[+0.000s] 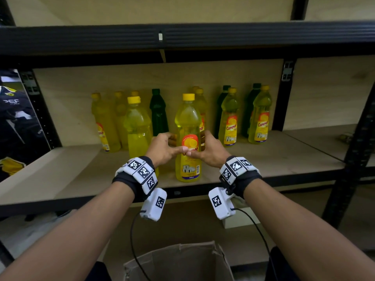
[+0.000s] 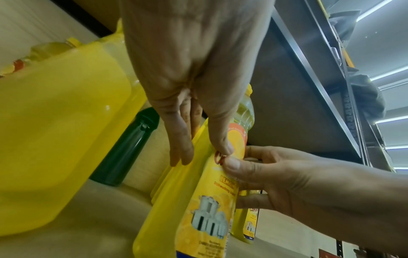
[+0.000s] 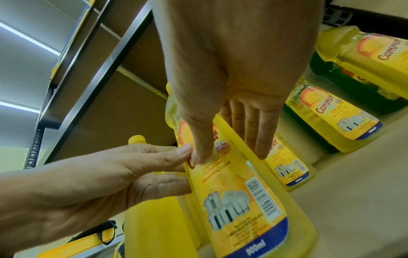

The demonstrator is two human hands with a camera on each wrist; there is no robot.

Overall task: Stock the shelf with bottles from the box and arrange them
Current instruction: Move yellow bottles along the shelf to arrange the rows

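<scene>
A yellow dish-liquid bottle point(image 1: 188, 136) with a yellow cap stands upright near the front edge of the wooden shelf point(image 1: 81, 175). Both hands hold it at label height. My left hand point(image 1: 163, 147) wraps its left side and my right hand point(image 1: 212, 151) its right side, and the thumbs meet on the front label. In the left wrist view, the left hand's fingers point(image 2: 181, 139) lie along the bottle point(image 2: 198, 218) and its thumb presses the label. From the right wrist, the right hand point(image 3: 232, 104) grips the same bottle point(image 3: 243, 200). The open cardboard box point(image 1: 178, 262) sits below, its inside hidden.
Another yellow bottle point(image 1: 138, 126) stands just left of the held one. Behind are several yellow bottles and dark green bottles point(image 1: 158, 112) in rows. The black upper shelf beam point(image 1: 182, 37) hangs overhead. A black upright point(image 1: 355, 149) stands at the right. Bare shelf board lies at left and right.
</scene>
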